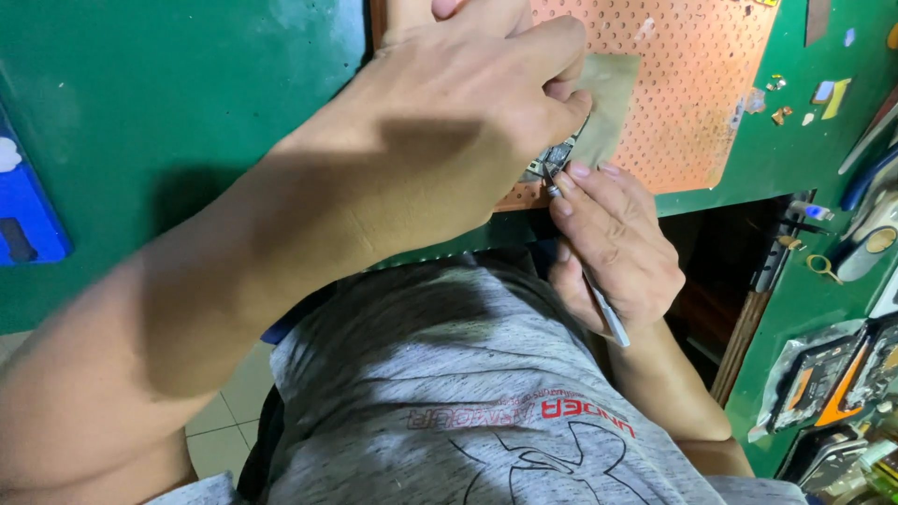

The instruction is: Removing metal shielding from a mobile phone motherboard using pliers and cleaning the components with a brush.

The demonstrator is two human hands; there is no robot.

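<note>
My left hand reaches across the green bench and presses down on a small dark circuit board that lies at the near edge of an orange perforated mat. The hand covers most of the board. A tan sheet sticks out from under its fingers. My right hand grips a thin metal tool like a pen. Its tip touches the board just below my left fingertips.
A green mat covers the bench, with a blue object at the left edge. On the right lie small parts, tools and opened devices. My grey shirt fills the foreground.
</note>
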